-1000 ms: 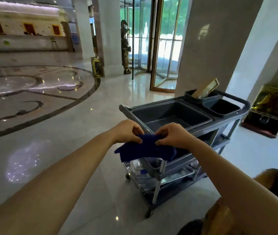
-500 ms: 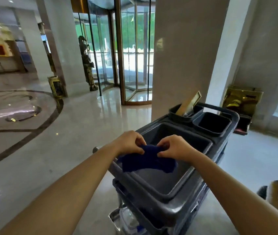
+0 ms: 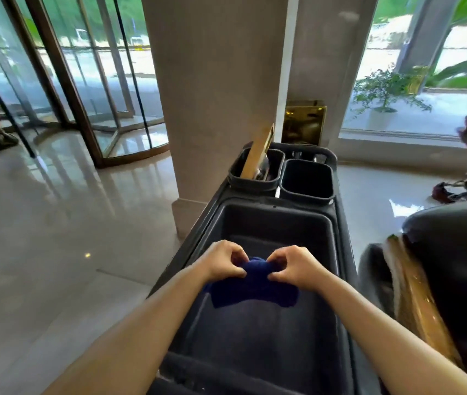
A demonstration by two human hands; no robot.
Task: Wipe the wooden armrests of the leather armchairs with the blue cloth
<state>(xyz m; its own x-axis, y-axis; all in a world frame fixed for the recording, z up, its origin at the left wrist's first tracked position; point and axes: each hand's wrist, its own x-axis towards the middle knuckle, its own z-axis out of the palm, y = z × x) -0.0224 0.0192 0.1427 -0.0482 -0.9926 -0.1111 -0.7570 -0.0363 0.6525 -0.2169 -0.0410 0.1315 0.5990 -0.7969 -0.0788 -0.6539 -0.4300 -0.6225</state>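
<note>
Both hands hold a dark blue cloth [image 3: 252,289] bunched up over the large bin of a grey cleaning cart [image 3: 212,232]. My left hand [image 3: 225,262] pinches its upper left edge and my right hand [image 3: 293,266] pinches its upper right edge, fingers curled. The cloth hangs below the fingers. At the right edge stands a dark leather armchair [image 3: 454,269] with a glossy wooden armrest [image 3: 414,297] running toward me, right beside the cart.
Two small black bins [image 3: 306,178] sit at the cart's far end, one holding a tan flat tool [image 3: 258,151]. A square stone pillar [image 3: 212,89] rises just beyond. A revolving glass door [image 3: 84,81] is at the left, windows and plants at the right. The marble floor is glossy.
My view has swung right and closer: the cart now lies lengthwise under my hands and the armchair has come into view at the right. Both hands keep hold of the cloth.
</note>
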